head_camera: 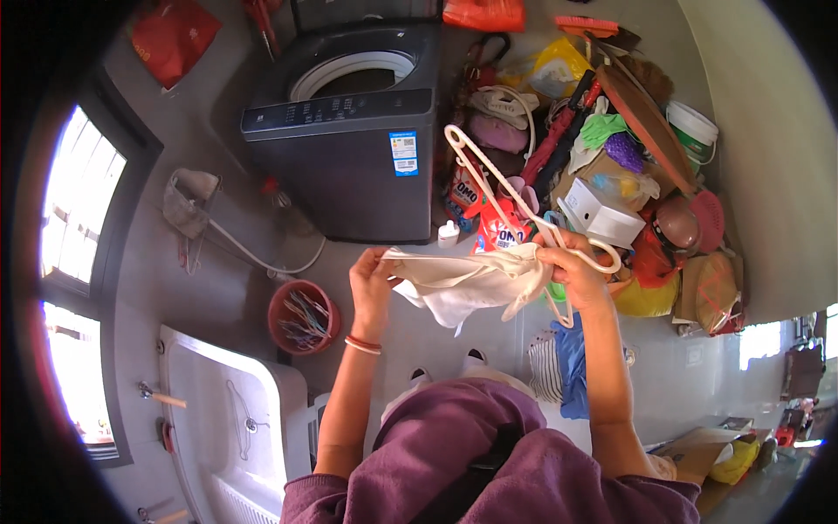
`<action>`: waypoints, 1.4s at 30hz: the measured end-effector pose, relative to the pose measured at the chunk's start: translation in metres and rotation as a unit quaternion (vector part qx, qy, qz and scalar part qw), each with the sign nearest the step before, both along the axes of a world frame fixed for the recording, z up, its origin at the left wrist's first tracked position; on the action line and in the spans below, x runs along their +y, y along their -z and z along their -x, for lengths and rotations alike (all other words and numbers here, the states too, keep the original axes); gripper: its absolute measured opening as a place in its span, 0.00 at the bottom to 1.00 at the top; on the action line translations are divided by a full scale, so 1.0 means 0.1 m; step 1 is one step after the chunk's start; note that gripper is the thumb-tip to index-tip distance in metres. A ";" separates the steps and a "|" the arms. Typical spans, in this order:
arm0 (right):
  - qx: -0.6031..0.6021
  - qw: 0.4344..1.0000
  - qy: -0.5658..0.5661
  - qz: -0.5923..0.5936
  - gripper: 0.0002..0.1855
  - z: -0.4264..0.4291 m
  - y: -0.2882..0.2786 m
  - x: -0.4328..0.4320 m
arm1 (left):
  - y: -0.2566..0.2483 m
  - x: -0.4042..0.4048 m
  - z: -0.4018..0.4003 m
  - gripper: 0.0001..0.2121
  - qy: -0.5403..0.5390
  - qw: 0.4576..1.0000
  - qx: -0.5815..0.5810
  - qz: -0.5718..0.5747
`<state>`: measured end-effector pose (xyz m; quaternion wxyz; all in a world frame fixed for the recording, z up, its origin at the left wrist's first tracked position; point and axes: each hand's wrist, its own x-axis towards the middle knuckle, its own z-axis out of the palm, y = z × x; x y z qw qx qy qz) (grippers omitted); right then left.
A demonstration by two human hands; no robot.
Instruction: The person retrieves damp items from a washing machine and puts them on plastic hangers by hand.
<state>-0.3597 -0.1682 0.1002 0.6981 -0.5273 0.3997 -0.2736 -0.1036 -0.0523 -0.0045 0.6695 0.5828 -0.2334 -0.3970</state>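
A cream-white cloth garment is stretched between my two hands, above the floor in front of me. My left hand pinches its left end. At the other end, my right hand grips the garment's edge together with a white plastic clothes hanger. The hanger's long arms stick up and away from my right hand, and its curved end shows beside the fingers. Whether any part of the garment sits over the hanger, I cannot tell. Below my right forearm are blue cloth and striped cloth.
A dark top-loading washing machine stands ahead with its lid raised. To its right, bags, umbrellas, a white box and OMO detergent packs are piled up. At left are a red bucket of hangers and a white washing sink.
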 end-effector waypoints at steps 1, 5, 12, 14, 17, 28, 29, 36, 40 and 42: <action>-0.003 1.000 0.002 0.000 0.06 0.04 0.06 -0.02 | -0.09 -0.02 -0.03 0.08 0.029 0.987 0.154 0.041; -0.016 0.998 0.059 -0.006 0.07 0.19 0.33 -0.07 | -0.38 -0.13 0.08 0.07 0.033 0.951 0.303 0.044; 0.077 0.984 0.058 0.151 0.10 0.40 0.52 -0.05 | -0.88 -0.27 0.28 0.06 0.111 0.954 -0.279 0.023; 0.076 0.984 0.074 0.144 0.13 0.37 0.28 0.02 | -0.95 -0.28 0.34 0.06 0.103 0.941 -0.321 0.012; -0.083 0.988 0.057 0.117 0.29 0.50 0.29 -0.06 | -1.05 -0.33 0.50 0.06 0.097 0.939 -0.329 -0.011; -0.537 0.836 -0.109 -0.024 0.36 -0.19 -0.18 0.01 | -0.96 -0.35 0.46 0.09 0.108 0.921 -0.367 -0.077; -0.561 0.818 -0.124 -0.031 0.36 -0.28 -0.19 0.00 | -0.95 -0.37 0.47 0.09 0.113 0.926 -0.353 -0.077; -0.508 0.843 -0.174 -0.024 0.32 -0.61 0.11 -0.18 | -0.97 -0.34 0.53 0.09 0.111 0.948 -0.292 -0.055; -0.517 0.799 -0.297 0.078 0.36 -0.47 0.49 -0.43 | -1.06 -0.32 0.57 0.09 0.149 0.954 -0.261 0.015; -0.509 0.786 -0.330 0.120 0.34 -0.41 0.61 -0.54 | -1.17 -0.33 0.63 0.09 0.160 0.952 -0.259 -0.024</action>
